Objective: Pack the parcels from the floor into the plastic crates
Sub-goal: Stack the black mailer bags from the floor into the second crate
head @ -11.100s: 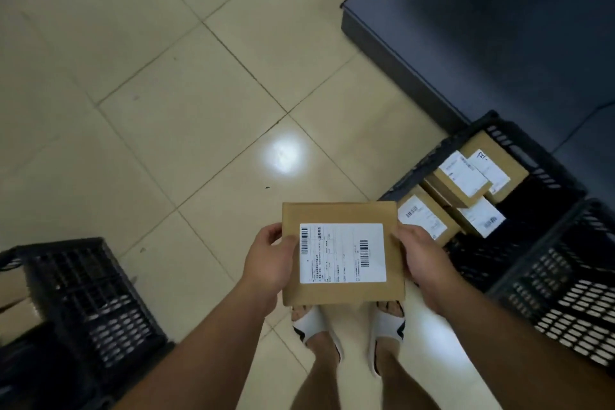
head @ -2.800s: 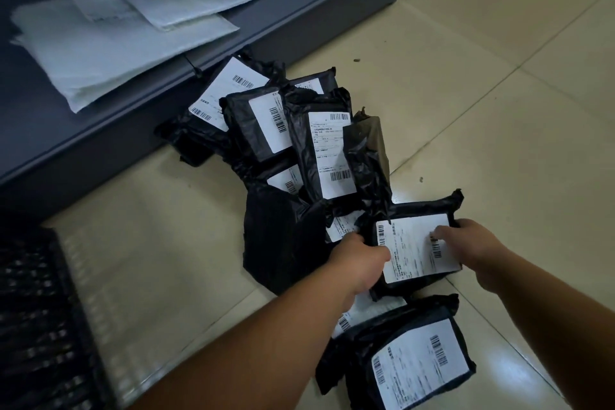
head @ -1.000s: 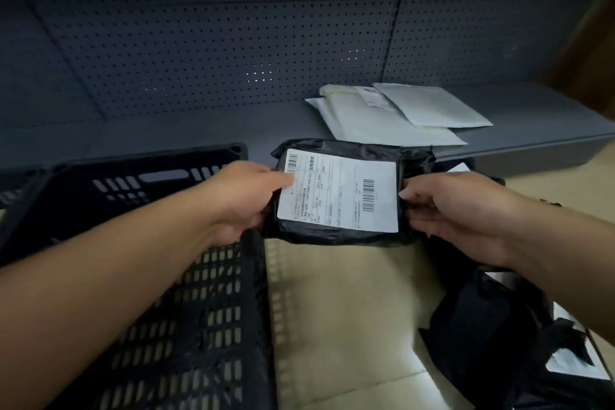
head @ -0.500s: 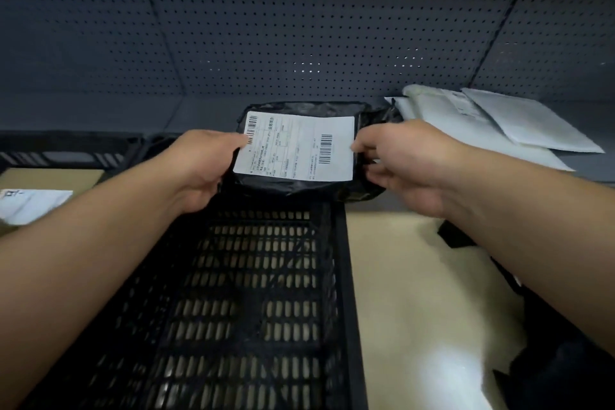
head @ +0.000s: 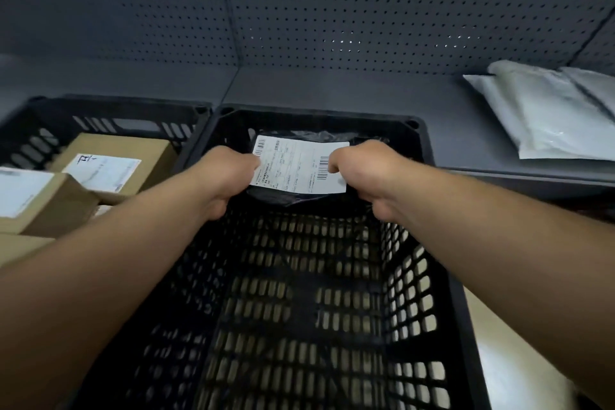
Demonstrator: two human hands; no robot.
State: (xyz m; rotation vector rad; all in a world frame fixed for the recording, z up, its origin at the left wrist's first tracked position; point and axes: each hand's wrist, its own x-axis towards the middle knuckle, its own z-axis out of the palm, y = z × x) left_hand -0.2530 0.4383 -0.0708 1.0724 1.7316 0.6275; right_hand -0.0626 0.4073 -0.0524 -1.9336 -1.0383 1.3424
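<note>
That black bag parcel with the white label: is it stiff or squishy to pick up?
Probably soft: the black bag parcel has wrinkled, glossy film, so it may be slippery. The left hand and right hand grip opposite ends, perhaps because it sags.

Glossy plastic parcel [head: 293, 198], paper label [head: 299, 166]

Single view only, head-worn wide-angle camera, so no second view shares the scene. It looks forward and steeply down from above the black crate [head: 442, 276], whose mesh floor fills the lower centre of the frame at close range. Both forearms enter from the bottom corners and converge toward centre. The upper frame faces a perforated back panel [head: 332, 10] and shelf ledge [head: 332, 90]. Straight edges bow near the borders.
</note>
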